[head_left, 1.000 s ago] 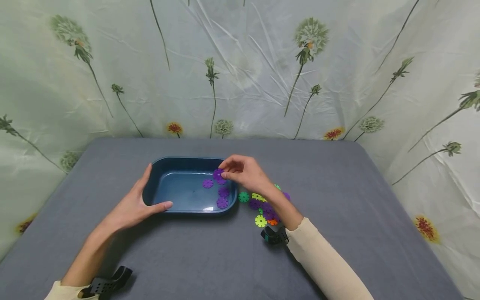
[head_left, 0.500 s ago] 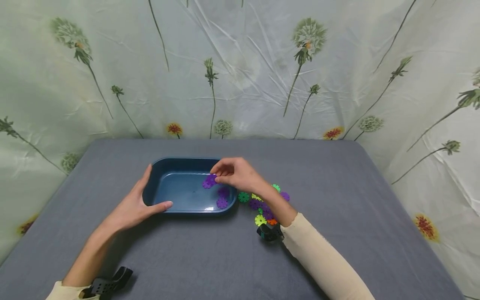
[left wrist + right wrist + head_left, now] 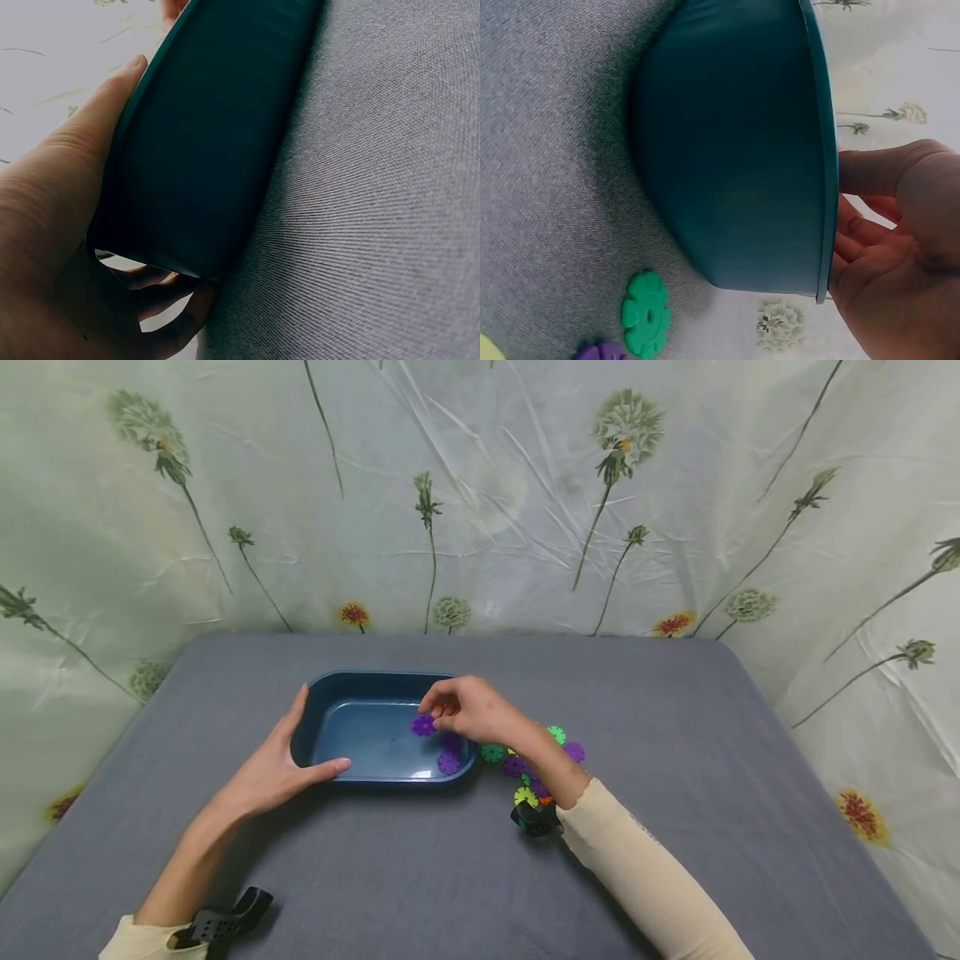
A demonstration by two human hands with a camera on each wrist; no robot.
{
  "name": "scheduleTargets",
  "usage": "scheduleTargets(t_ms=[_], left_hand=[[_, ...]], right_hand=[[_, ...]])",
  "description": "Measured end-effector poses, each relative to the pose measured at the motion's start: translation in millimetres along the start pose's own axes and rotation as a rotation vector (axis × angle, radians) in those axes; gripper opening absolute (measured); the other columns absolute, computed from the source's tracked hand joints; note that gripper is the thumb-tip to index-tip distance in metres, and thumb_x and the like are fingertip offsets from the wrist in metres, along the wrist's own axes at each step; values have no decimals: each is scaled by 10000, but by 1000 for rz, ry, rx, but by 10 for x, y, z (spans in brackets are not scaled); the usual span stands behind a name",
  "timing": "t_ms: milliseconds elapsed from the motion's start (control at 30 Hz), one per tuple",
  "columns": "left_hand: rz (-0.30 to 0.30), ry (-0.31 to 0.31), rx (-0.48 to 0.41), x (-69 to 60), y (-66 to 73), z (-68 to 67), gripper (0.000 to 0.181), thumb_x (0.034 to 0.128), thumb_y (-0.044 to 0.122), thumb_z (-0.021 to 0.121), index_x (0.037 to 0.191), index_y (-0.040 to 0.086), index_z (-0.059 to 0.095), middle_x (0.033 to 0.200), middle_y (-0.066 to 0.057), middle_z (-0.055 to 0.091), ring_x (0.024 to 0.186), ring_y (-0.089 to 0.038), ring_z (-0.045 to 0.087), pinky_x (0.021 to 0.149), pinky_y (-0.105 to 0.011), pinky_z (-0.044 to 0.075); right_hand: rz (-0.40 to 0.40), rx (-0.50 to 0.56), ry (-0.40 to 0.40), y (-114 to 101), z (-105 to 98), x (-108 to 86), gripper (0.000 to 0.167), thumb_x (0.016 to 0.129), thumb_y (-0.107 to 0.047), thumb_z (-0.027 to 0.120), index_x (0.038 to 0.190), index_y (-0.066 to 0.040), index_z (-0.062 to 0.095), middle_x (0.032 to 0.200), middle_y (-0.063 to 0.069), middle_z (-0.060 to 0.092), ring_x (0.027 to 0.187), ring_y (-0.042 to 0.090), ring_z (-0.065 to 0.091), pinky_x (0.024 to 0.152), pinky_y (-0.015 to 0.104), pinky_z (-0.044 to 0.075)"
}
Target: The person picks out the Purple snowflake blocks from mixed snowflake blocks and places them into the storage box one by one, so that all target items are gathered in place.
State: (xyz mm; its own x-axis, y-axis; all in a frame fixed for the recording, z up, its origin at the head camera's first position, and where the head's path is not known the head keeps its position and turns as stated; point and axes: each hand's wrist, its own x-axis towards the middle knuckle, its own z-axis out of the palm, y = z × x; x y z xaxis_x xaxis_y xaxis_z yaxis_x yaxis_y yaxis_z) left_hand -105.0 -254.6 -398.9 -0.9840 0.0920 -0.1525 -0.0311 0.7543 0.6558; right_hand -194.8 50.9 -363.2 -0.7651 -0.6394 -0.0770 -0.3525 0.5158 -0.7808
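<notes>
A dark blue plastic tub sits on the cloth, with my left hand gripping its left end, thumb along the front rim and fingers round the end wall. Over the right part of the tub, my right hand pinches a purple notched disc between thumb and fingertips, low near the tub floor. More purple discs lie in the tub's right end, partly shaded by the hand. In the right wrist view the tub wall hides what the right fingertips hold.
Beside the tub's right end lies a loose group of notched discs: green, purple, yellow and orange, partly under the right forearm. Grey cloth covers the table; a flowered curtain hangs behind.
My right hand has moved left and down inside the tub, bringing its purple disc onto the spot where another purple disc lay. My left hand keeps its grip on the tub.
</notes>
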Motion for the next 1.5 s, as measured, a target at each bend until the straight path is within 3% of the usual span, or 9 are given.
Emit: scheduleTargets(t_ms=[333,833,1100,1500], left_hand=[[-11,6,-11,3,21,13,1306,847,545,800,1663,245,-174,1736,-290,-38,1548,-615,111,1127,-844,207],[-12,9,-8,0,32,19,1308,847,542,801,1664,231,-171,1728,-311,-31,1541,-628,109,1123,-847,206],[-1,11,-9,0,32,14,1301,851,536,800,1665,236,-170,1734,-296,-32,1551,-614,105,1136,-839,198],[-4,10,0,-17,24,13,1297,851,531,799,1668,223,-160,1720,-332,-1,1534,-633,130,1116,-847,220]], right_hand=[[-20,-52,-58,-17,10,78,198,963,10,697,1091,-121,772,986,53,723,893,132,646,773,211,549],[30,-200,-96,-55,67,110,208,962,2,685,1056,-149,793,928,23,706,862,137,606,730,209,498],[62,-292,-84,-73,130,104,212,974,-24,681,1062,-186,785,996,13,728,918,150,614,783,251,520],[14,-361,-56,-53,187,88,278,949,15,656,1097,-178,791,1005,16,746,895,149,627,789,249,542]])
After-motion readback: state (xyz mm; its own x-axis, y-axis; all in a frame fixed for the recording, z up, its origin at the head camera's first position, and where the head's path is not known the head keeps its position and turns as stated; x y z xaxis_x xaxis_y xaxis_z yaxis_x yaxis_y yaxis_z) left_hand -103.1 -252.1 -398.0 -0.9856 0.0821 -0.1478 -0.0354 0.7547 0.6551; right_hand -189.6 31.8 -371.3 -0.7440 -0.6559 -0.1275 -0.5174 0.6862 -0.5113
